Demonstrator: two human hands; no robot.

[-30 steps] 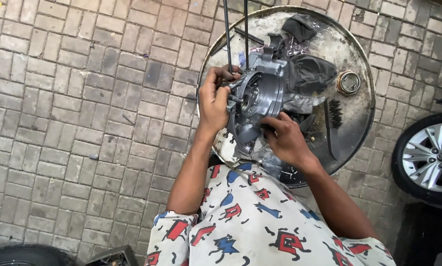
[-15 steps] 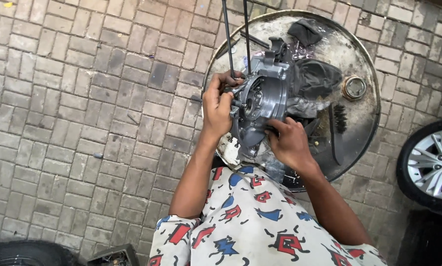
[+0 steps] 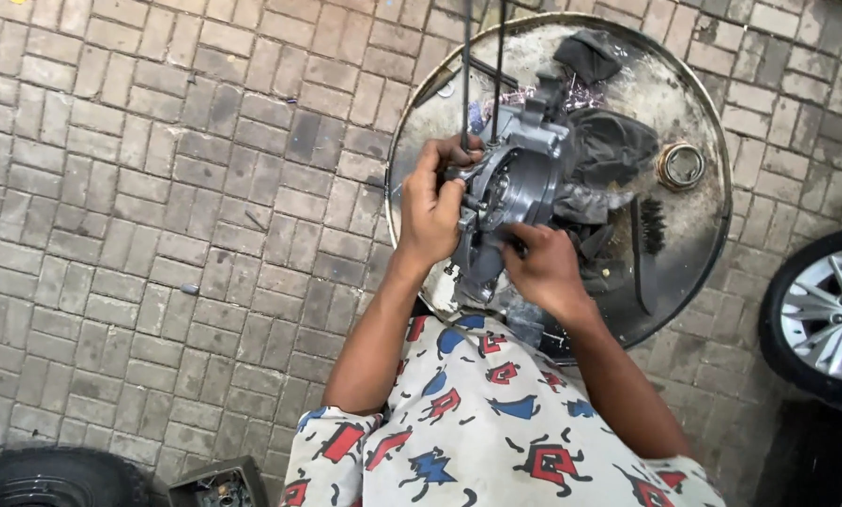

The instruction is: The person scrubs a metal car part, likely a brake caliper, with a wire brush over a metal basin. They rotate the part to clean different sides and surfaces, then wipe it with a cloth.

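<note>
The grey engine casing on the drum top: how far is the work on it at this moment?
Done: the grey engine casing stands on the drum top. In hand: the left hand grips its edge, and the right hand touches its lower part. Left: the brush and dark rags lie unused beside it.

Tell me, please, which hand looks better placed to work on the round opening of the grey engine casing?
Probably the left hand: its fingers curl over the engine casing rim beside the round opening, while the right hand grips the lower edge, steadying it on the metal drum top.

Beyond the right hand [image 3: 543, 272]: dark rags [image 3: 627, 150], brush [image 3: 648, 235], metal ring [image 3: 680, 166]. Left of the left hand [image 3: 432, 211]: bare drum top [image 3: 421, 122].
</note>
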